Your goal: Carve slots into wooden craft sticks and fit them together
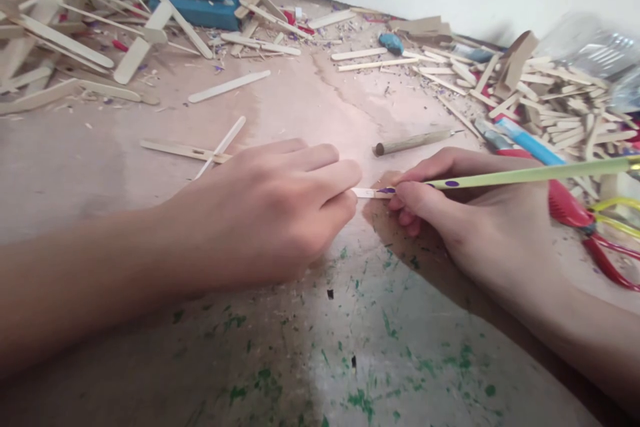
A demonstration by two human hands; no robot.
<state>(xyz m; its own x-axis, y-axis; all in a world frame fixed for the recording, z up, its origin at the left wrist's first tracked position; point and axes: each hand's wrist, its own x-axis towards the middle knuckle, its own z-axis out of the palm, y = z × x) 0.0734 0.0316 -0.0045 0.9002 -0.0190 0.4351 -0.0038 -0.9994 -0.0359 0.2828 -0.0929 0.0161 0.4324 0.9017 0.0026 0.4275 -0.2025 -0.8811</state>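
Note:
My left hand (pixel 285 203) is closed, its fingers bent over a light wooden craft stick (pixel 366 193). Only the stick's right end shows past the fingertips. In a pinch, my right hand (pixel 470 210) grips a pale green pencil (pixel 530 175) with purple marks. The pencil's tip lies at the exposed end of the stick. Just behind my right hand rests a round wooden-handled tool (pixel 417 142) with a thin metal point. Beside my left hand, a slotted wooden stick (pixel 175 149) lies under a narrow stick (pixel 227 137) that crosses it.
Piles of craft sticks (pixel 65 47) and cut pieces (pixel 560 110) lie at the back left and right. A blue-based object (pixel 200 5) stands at the back. Red-handled pliers (pixel 570 203) and a blue tool (pixel 530 140) sit at the right. Green paint marks the tabletop (pixel 280 347).

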